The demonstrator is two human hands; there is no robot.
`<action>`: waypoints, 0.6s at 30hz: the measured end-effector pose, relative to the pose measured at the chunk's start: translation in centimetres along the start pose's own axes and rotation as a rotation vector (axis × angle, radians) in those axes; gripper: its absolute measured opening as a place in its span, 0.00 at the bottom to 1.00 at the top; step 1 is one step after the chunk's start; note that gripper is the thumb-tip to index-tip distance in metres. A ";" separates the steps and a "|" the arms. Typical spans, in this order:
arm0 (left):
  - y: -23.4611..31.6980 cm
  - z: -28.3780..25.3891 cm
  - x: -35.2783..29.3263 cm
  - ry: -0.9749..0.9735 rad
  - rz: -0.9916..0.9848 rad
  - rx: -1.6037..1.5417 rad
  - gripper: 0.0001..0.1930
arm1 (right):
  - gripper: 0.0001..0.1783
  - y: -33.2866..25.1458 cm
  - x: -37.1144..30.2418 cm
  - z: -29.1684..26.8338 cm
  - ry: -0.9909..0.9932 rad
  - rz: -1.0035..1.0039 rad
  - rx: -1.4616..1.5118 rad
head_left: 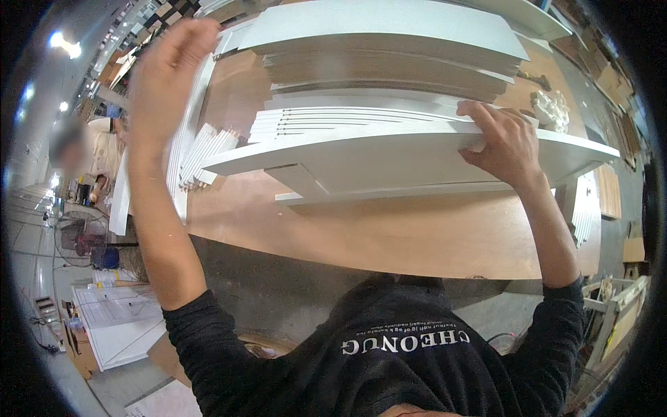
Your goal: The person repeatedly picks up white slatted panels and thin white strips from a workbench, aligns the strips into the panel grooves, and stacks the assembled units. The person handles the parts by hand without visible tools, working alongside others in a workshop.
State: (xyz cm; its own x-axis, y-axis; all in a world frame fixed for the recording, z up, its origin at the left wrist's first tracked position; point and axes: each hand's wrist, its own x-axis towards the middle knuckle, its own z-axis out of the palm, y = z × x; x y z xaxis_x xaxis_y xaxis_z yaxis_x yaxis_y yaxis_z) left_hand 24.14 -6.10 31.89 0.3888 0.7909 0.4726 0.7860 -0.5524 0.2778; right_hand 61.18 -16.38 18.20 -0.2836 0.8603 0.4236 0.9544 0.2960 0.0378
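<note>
My right hand (504, 139) grips the upper edge of a long white panel (389, 158). The fingers wrap over the top and the thumb lies against the near face. The panel stands on its long side on a wooden tabletop (361, 243). Raised at the upper left, my left hand (177, 69) is apart from the panel. Motion smears its fingers, so I cannot tell whether they hold anything. Several thin white strips (347, 119) lie just behind the panel. A smaller bundle of white strips (208, 154) sits by its left end.
A tall stack of white boards (389, 35) fills the table's far side. White crumpled material (551, 111) and a hammer-like tool (538, 79) lie at the right. Long white pieces (191, 118) run along the left edge. Beyond it, another person (104, 149) and a fan (87, 233) are visible.
</note>
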 end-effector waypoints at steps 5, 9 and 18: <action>-2.0 7.8 -4.7 -0.024 -0.187 -0.010 0.17 | 0.35 -1.0 0.7 -1.9 -0.164 0.032 0.036; -4.8 10.5 -5.6 -0.167 -0.240 -0.196 0.17 | 0.36 -0.7 1.8 -3.5 -0.355 0.016 0.122; 0.8 1.1 -0.4 0.002 0.056 -0.252 0.21 | 0.26 -0.5 -1.4 0.0 0.060 0.020 0.031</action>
State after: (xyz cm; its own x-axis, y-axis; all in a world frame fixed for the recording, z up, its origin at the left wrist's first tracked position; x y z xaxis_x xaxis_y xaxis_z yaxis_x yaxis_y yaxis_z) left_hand 25.16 -6.55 31.01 0.4273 0.7565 0.4951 0.6181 -0.6441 0.4506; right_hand 61.07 -17.70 17.59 -0.2571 0.8401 0.4777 0.9563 0.2924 0.0006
